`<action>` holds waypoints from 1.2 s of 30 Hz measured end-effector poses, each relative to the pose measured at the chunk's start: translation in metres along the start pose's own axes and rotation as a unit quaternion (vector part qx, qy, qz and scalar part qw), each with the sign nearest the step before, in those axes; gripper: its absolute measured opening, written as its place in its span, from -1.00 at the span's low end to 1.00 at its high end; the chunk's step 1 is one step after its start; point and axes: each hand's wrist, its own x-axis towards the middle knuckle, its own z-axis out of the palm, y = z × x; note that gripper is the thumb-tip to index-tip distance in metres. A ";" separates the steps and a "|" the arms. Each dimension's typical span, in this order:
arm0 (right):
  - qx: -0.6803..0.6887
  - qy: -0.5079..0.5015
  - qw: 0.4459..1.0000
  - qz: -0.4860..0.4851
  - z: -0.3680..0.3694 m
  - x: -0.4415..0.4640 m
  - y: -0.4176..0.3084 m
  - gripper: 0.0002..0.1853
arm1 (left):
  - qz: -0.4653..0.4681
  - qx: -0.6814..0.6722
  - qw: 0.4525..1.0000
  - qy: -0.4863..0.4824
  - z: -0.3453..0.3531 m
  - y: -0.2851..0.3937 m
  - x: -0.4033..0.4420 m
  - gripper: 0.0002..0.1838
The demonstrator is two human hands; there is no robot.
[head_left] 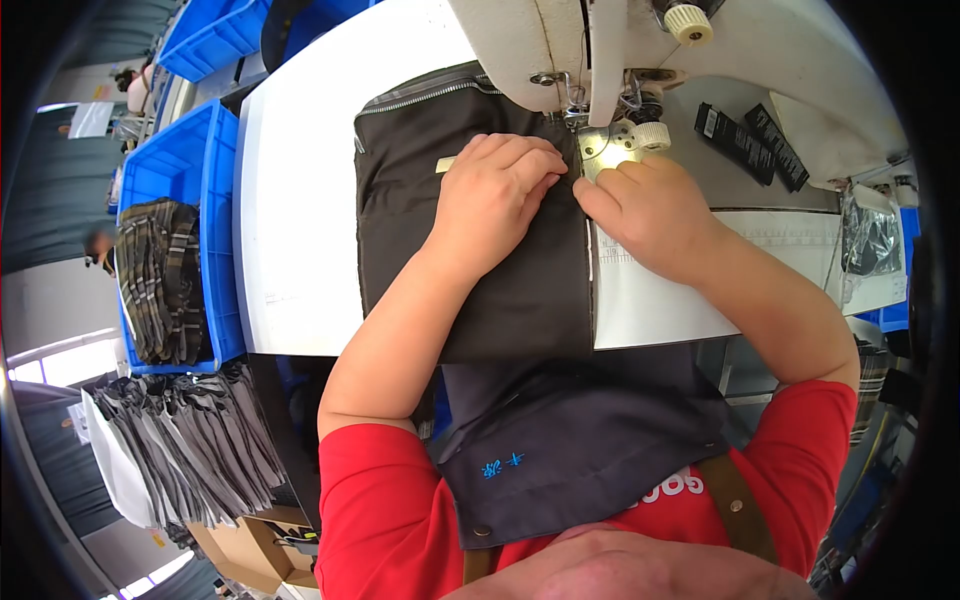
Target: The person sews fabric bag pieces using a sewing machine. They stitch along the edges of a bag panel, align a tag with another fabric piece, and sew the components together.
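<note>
A dark fabric panel (480, 310) with a metal zipper (430, 93) along its far edge lies under the sewing machine (545, 50). My left hand (497, 195) rests on top of it, fingers close together and laid over the cloth beside the right-hand seam edge. A small pale label (445, 164) shows by its fingers. My right hand (650, 205) is closed, its index finger and thumb at the panel's right edge, just in front of the lit needle plate (610, 145). The fingertips of this hand are partly hidden.
Two black printed tags (735, 145) lie right of the needle. A blue bin (222, 230) with plaid fabric (160, 280) stands at the left, above a hanging stack of grey pieces (190, 440). A clear plastic packet (870, 240) sits at the table's right end.
</note>
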 end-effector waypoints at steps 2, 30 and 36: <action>-0.010 -0.003 1.000 0.007 0.001 0.000 0.000 -0.80 | -0.005 -0.016 1.000 0.011 0.001 0.000 0.001 -0.85; -0.031 -0.099 0.994 0.016 -0.008 0.004 0.002 -0.86 | 0.016 0.025 0.998 -0.055 -0.010 0.010 -0.006 -0.60; -0.030 -0.118 0.992 0.020 -0.009 -0.001 0.002 -0.70 | 0.012 0.025 0.997 -0.066 -0.004 0.012 -0.005 -0.53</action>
